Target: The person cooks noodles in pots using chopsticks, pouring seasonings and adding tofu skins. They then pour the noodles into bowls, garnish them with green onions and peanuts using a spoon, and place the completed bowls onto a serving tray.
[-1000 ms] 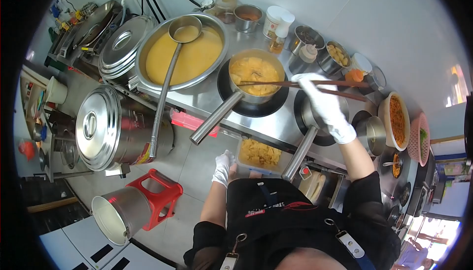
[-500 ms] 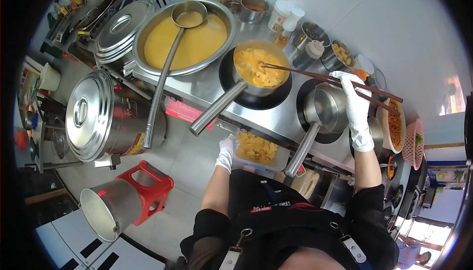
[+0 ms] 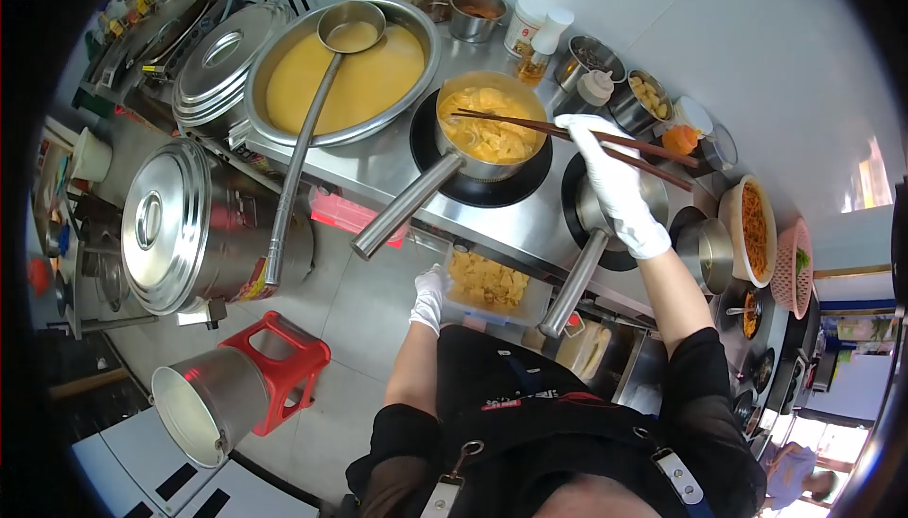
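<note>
My right hand (image 3: 613, 173), in a white glove, grips a pair of long brown chopsticks (image 3: 539, 123). Their tips reach into a saucepan (image 3: 402, 208) over the yellow pieces (image 3: 490, 121) in its liquid. Below my right wrist is a second saucepan (image 3: 579, 283), partly hidden by the hand. My left hand (image 3: 428, 296), also gloved, is closed, fingers curled, at the left side of a clear plastic container (image 3: 534, 302) holding yellow pieces (image 3: 487, 280). Whether those fingers grip the container's edge is unclear.
A wide basin (image 3: 430, 50) of yellow liquid holds a ladle (image 3: 301, 149). Seasoning tins and bottles (image 3: 534, 50) line the wall. To the left are a lidded steel pot (image 3: 161, 220), a red stool (image 3: 307, 357) and a bucket (image 3: 222, 395). A person (image 3: 793, 475) appears at far right.
My right hand has moved left and the chopsticks now lie flatter, their tips farther left across the saucepan. My left hand stays low beside the container, slightly farther left.
</note>
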A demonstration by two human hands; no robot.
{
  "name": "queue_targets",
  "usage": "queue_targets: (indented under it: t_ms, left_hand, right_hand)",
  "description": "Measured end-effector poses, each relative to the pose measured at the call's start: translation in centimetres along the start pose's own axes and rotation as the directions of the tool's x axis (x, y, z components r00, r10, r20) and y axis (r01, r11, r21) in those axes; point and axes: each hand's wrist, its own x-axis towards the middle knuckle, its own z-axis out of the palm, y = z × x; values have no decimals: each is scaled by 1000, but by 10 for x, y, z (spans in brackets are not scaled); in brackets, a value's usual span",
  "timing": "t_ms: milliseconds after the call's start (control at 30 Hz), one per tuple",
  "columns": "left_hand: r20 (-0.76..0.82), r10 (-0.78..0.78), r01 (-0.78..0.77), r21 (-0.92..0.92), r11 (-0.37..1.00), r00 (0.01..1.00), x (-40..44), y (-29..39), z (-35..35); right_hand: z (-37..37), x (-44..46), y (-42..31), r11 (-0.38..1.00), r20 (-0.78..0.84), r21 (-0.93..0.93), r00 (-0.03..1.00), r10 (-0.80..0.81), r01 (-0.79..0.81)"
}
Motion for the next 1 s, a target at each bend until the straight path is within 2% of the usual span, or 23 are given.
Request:
queue_targets:
  t_ms: [67,167,233,300,400,467,500,567,600,667,767,900,967,1000]
  left_hand:
    - [-69,71,-64,91,994,995,-1,-1,0]
    - [-86,83,-76,82,994,993,-6,-2,0]
    - [-68,80,-74,91,993,994,-7,-2,-4]
    - [-51,75,-70,99,993,996,-6,-3,-9]
    - [-58,44,-38,93,995,997,5,-6,-12]
    - [-47,152,-147,88,985,987,18,-9,-12]
    - [-56,141,-136,86,987,988,13,-6,-8]
    - [-36,241,-243,-65,968,970,7,1,4]
    - [-48,230,-233,-68,970,972,10,1,6]
    - [-11,263,-262,-136,955,965,18,5,11]
    - [-8,236,-236,-91,968,972,13,14,20]
    - [45,264,-252,-180,951,964,22,19,32]
    - [42,282,-271,-173,947,958,22,19,34]
    - [27,303,-294,-170,940,953,21,21,35]
  right_hand:
    - [10,5,9,999,26,-25,999,31,-30]
    - [8,1,24,999,22,-52,1000,15,-14]
    - [0,-3,24,996,-50,59,997,64,-61]
    - [-9,-5,7,996,-84,0,993,87,-87]
    - [-17,-8,6,995,-87,88,995,51,-43]
    - [-20,-13,4,1000,-82,17,997,0,1]
    - [-23,-15,-2,999,-76,37,997,3,0]
    - [-33,-23,-16,999,-113,32,993,44,-41]
    - [-42,-26,-16,998,-150,-29,987,54,-59]
    - [-55,-31,-24,999,-186,-28,982,22,-27]
    - [-74,-39,-30,997,-259,63,964,52,-36]
    - [-90,-52,-28,994,-273,111,962,24,6]
    - [-98,-58,-26,999,-239,-45,971,-3,-8]
    - [-101,-60,-21,998,-225,-56,974,2,-15]
